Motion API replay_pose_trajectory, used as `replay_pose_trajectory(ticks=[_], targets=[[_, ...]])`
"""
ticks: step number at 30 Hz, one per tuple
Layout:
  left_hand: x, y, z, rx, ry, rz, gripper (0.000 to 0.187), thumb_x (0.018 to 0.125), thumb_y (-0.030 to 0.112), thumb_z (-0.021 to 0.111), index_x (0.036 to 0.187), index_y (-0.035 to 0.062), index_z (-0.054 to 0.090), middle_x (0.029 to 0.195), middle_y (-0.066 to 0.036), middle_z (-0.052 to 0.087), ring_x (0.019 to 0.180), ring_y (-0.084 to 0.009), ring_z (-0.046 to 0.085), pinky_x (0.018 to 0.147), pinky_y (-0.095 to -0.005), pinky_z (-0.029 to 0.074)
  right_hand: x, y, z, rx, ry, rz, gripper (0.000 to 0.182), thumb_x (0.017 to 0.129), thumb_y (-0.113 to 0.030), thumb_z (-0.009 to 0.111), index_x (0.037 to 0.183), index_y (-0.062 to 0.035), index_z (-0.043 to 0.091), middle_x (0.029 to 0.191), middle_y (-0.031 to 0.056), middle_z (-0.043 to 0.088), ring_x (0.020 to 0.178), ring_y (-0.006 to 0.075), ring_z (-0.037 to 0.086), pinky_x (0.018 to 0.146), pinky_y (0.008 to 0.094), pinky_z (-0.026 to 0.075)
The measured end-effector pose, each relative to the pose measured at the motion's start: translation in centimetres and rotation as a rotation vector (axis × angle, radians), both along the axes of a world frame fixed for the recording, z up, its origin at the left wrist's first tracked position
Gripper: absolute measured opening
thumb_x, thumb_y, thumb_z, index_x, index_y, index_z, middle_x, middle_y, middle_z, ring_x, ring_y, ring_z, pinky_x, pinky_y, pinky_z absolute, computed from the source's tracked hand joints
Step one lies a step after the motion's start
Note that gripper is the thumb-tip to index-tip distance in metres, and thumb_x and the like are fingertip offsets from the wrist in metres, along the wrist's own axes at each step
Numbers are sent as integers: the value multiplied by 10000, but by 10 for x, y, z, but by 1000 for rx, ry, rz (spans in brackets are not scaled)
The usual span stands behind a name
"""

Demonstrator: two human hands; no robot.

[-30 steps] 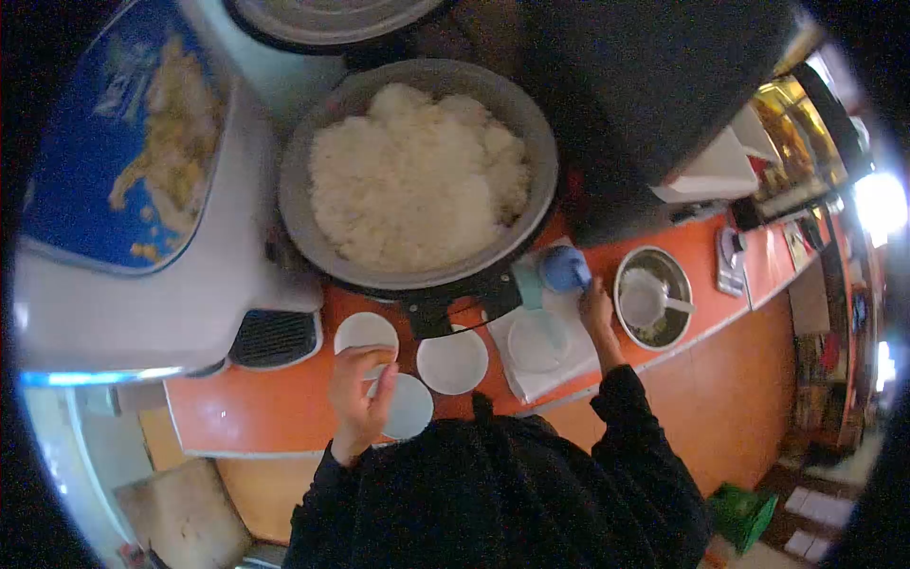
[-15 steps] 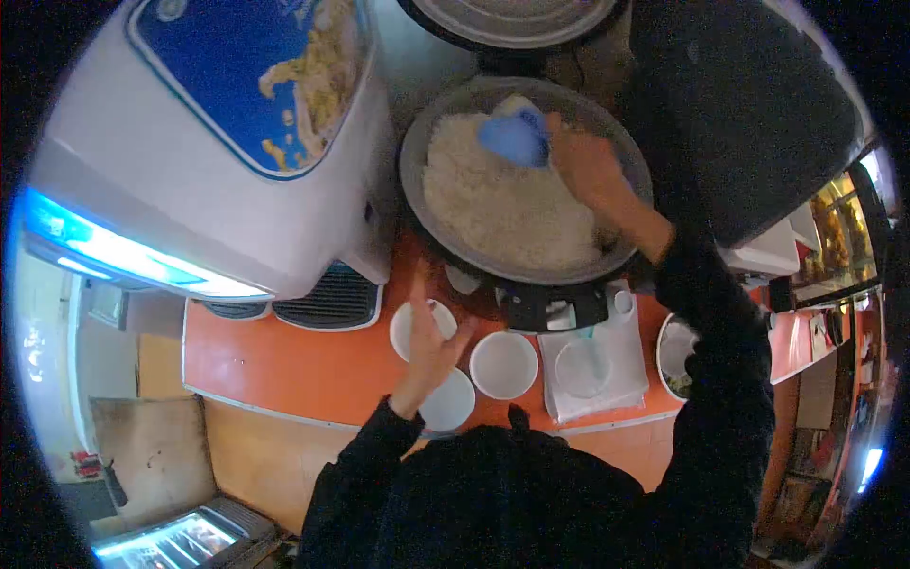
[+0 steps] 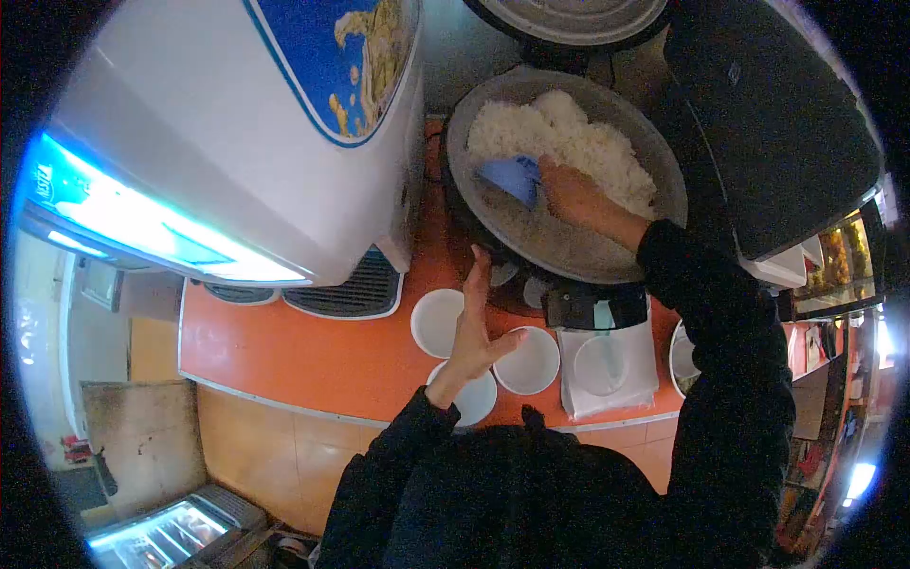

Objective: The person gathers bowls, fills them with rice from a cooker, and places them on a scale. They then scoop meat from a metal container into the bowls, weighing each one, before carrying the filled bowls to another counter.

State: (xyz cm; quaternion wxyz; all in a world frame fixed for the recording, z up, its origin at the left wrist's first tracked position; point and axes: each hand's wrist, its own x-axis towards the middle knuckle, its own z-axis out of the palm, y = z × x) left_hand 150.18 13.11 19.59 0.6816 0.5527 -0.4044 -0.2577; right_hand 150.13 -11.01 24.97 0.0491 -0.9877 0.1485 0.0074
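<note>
Inside the large round cooking pot (image 3: 670,190), my right hand (image 3: 580,201) is closed on a blue scoop (image 3: 512,178), whose handle my fingers hide. The scoop is at the pot's left side, beside the white rice (image 3: 607,152) banked toward the far and right sides. Nearer to me, the pot's inside looks greyish and dim. My left hand (image 3: 471,341) hovers over the counter with thumb and fingers spread, holding nothing. White bowls surround it: one bowl (image 3: 436,322) to the left, another bowl (image 3: 528,362) to the right, and a third bowl (image 3: 481,398) partly under the wrist.
A white machine (image 3: 237,142) with a blue picture panel stands on the left of the orange counter (image 3: 246,337). Right of the bowls, a clear round container (image 3: 600,365) sits on stacked white sheets. A dark boxy appliance (image 3: 777,123) rises at the right, and a round lid (image 3: 578,14) stands behind the pot.
My right hand has drawn the scoop from the back of the rice toward the pot's near left side. My left hand stays over the bowls, fingers spread. The view has shifted slightly.
</note>
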Motion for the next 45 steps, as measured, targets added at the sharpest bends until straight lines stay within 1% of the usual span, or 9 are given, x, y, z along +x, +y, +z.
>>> replay_pose_trajectory(ticks=[8,13,19,23,29,33,36,40,45], targets=[[4,-3,-11,-75,-1,-57,1021,590,329,665,1298,51,-16,1356,-150,28,1254,-261,47,1010,-363,49,-11,-13,-57,128,199,79,437,643,-147,571,994,58,410,868,241,542,841,362,533,692,437,435],[1,1,-10,-52,23,-63,991,589,237,663,1302,67,-4,1360,-135,19,1256,-247,43,1013,-352,41,-2,-18,-40,288,458,81,368,622,-132,566,920,59,464,736,183,557,627,290,543,559,391,451],[11,14,-15,9,220,223,746,608,114,642,1231,36,238,1252,-148,297,1183,-277,239,972,-381,201,-26,-8,43,612,523,15,185,606,-122,539,688,41,513,497,88,512,370,178,479,379,324,419],[56,54,-98,474,-543,602,632,626,119,641,1165,31,324,1131,-179,388,1055,-324,357,891,-395,295,-48,-40,41,686,532,144,129,615,-124,541,611,-3,498,447,48,471,337,142,453,337,289,386],[60,116,-189,624,-266,459,693,654,248,644,1205,27,287,1062,-205,405,975,-330,404,817,-410,348,-92,55,95,1146,324,-110,186,693,-151,559,803,-16,491,434,19,427,304,102,399,288,249,328],[56,113,-222,629,-43,443,681,673,271,607,1226,36,287,1040,-210,431,947,-319,430,803,-394,361,-100,129,52,1398,320,-245,303,738,-182,552,955,-8,431,477,22,439,330,100,410,289,246,334],[50,109,-198,638,-33,419,603,683,205,595,1202,37,335,1031,-205,447,940,-304,436,793,-384,363,-96,161,-15,1324,239,-255,352,749,-203,546,1002,-6,402,482,38,445,336,144,450,306,278,375],[55,115,-230,490,-109,380,536,695,106,568,1187,43,364,1052,-200,445,931,-293,446,789,-367,368,-78,180,-181,498,59,-280,326,817,-189,430,1065,1,340,622,129,534,564,236,576,433,348,458],[44,105,-205,367,15,413,504,675,3,525,1158,38,388,1009,-106,492,865,-199,511,684,-301,460,-57,183,-210,4,112,-276,293,833,-148,351,1077,11,319,734,187,558,704,297,581,533,404,476]])
